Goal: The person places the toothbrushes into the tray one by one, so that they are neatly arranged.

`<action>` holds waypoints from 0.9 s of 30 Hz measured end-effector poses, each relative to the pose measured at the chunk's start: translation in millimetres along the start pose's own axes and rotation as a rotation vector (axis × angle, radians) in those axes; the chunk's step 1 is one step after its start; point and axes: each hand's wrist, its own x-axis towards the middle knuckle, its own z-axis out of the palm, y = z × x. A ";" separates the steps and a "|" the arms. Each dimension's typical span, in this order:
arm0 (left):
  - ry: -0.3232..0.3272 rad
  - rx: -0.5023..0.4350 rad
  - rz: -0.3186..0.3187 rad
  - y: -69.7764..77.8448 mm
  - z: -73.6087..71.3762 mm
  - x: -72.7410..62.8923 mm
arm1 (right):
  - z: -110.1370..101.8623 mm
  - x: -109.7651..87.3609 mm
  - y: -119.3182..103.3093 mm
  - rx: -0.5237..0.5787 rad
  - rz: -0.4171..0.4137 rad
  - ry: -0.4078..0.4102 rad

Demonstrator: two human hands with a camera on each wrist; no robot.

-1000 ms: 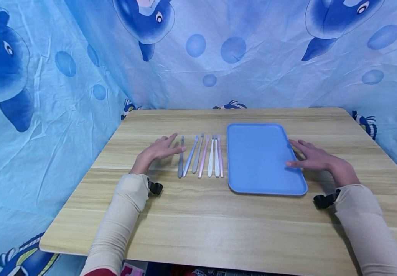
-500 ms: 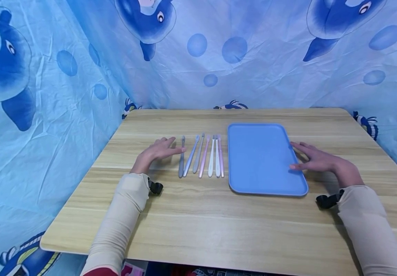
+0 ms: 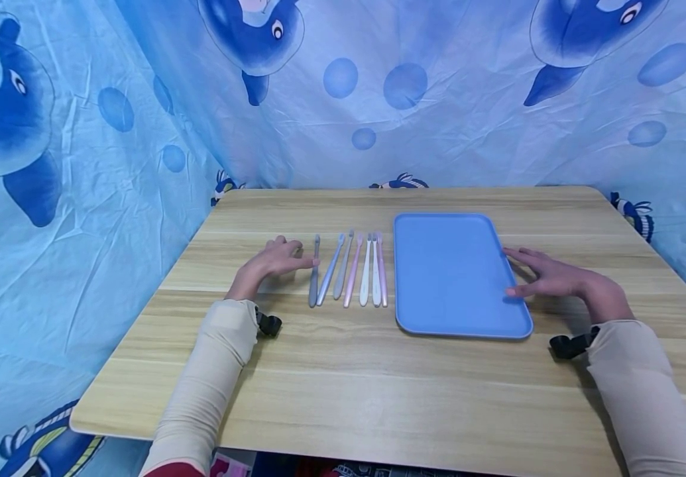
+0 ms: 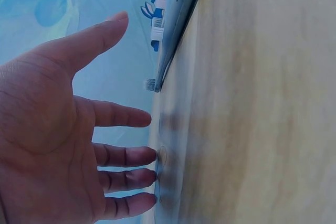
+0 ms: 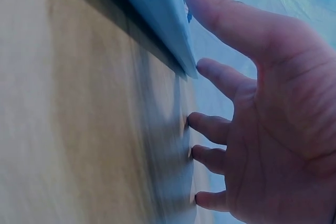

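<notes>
On the left we've got the left hand (image 3: pixel 272 260), fingers loosely spread, holding nothing, thumb right by the grey toothbrush (image 3: pixel 313 285). Next we see six more toothbrushes (image 3: pixel 364 285) lying in a row on the wooden table (image 3: pixel 348 377), then the blue tray (image 3: pixel 450 278). Right hand (image 3: pixel 551 276) is spread too, gripping nothing, at the tray's right edge; can't tell if it's touching.

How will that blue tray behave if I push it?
The blue tray would probably slide rather than tip, since it lies flat on the table. Its straight, raised rim suggests it's fairly stiff.
</notes>
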 end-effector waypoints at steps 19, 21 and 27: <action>-0.072 -0.104 -0.009 -2.2 2.6 2.2 | -10.0 -4.5 -0.1 0.035 0.008 -0.105; -0.073 -0.110 -0.010 -2.5 2.8 2.8 | -11.1 -4.8 -0.2 0.033 0.007 -0.110; -0.124 -0.209 -0.039 -4.2 3.6 5.1 | -13.3 -5.1 0.7 0.031 -0.003 -0.113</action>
